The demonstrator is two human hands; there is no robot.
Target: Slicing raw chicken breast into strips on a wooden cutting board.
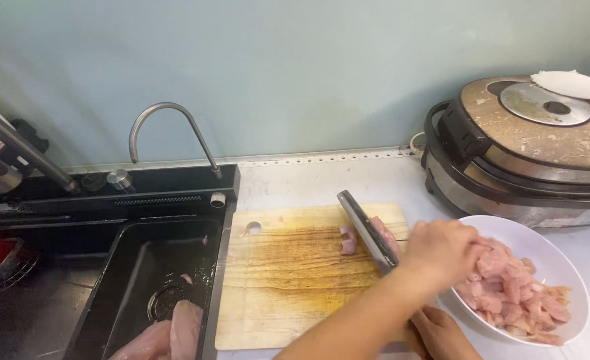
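Most of the cutting looked done: the white bowl point(561, 267) at the right was heaped w/ raw chicken pieces point(511, 290), only a small bit of chicken point(349, 241) lay on the wooden cutting board point(288, 287) by the knife blade point(365, 230), and approx. two whole fillets point(168, 337) sat uncut in the black sink point(155, 267). The left hand point(441, 250), arm crossing over from below, was closed round the knife handle w/ the blade on the board, while the right hand point(441, 333) sat low at the bowl's near edge — couldn't tell if it gripped anything. The white counter point(348, 177) ran along a pale green wall, w/ a curved faucet point(171, 130) behind the sink and a rice cooker point(528, 147) behind the bowl.
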